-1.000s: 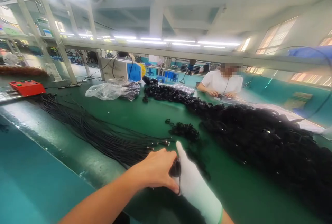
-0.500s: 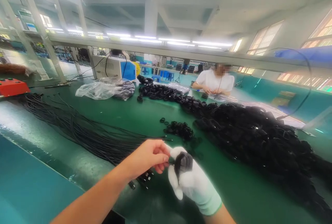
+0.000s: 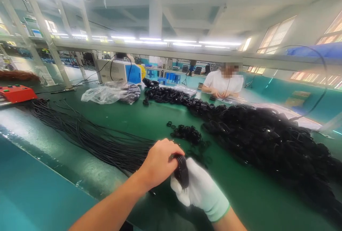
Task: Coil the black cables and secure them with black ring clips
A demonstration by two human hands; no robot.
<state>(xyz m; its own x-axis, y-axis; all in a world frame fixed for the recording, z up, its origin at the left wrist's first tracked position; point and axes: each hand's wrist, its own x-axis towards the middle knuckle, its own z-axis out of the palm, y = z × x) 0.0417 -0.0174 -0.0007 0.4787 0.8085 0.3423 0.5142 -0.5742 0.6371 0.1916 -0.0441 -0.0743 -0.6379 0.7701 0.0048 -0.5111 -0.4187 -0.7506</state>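
A coiled black cable is held between my two hands above the green table. My right hand, in a white glove, is closed around the coil from the right and below. The bare fingers of my left hand grip the coil's upper left side, thumb on the near face. Left of my hands, a long bundle of straight black cables lies along the table, its near ends partly hidden by my left forearm. Just beyond my hands is a small pile of black rings.
A large heap of coiled black cables covers the right side of the green table. Clear plastic bags, a white-and-blue machine and a red box with buttons stand farther back. A person sits across.
My left hand has moved from the cable end beside the coil onto the coil itself. The coil has turned edge-on in my gloved right hand. The view has shifted slightly.
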